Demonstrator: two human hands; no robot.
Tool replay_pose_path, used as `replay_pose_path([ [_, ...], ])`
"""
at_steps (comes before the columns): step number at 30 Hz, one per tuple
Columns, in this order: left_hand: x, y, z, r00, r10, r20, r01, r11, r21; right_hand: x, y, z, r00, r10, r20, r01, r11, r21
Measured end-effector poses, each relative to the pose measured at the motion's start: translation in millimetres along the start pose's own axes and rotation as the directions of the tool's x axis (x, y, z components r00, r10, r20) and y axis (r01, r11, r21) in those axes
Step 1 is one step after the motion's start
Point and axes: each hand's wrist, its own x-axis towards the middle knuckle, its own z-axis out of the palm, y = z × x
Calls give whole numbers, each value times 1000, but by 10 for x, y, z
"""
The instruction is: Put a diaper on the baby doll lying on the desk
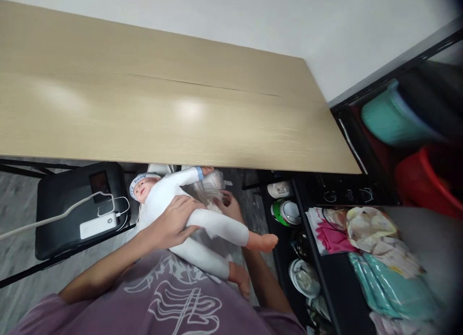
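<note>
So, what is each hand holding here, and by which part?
The left hand clasps the white-suited plastic baby doll at its waist. The right hand, half hidden behind the doll's leg, is by a whitish bundle; its hold cannot be told.

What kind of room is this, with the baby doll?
Probably a baby-care practice room or nursery corner. The left hand holds a baby doll at the edge of a wooden table, and black shelves alongside hold folded baby cloths.
</note>
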Motion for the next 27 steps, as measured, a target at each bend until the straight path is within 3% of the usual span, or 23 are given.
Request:
replay_pose_path([
  [3,-28,35,89,999,14,33,-16,999,51,218,-17,363,991,-43,-126,37,998,-46],
  [7,-81,75,251,994,30,107,-51,979,196,307,-87,601,955,-155,-253,95,967,-235],
  [10,-101,83,313,992,47,117,-76,963,258,331,-161,703,955,-268,-124,207,907,-366],
  [13,-94,78,322,991,60,122,-92,956,280,505,-260,837,970,-244,22,239,923,-301],
  [17,-69,71,333,988,78,135,-117,943,311,900,-381,1003,972,-229,49,234,951,-204],
  [21,-46,69,356,988,87,130,-126,934,335,1071,-372,1022,970,-243,21,242,950,-196],
  [27,-44,51,365,989,95,112,-129,929,348,1021,-183,766,961,-262,-83,229,931,-285],
])
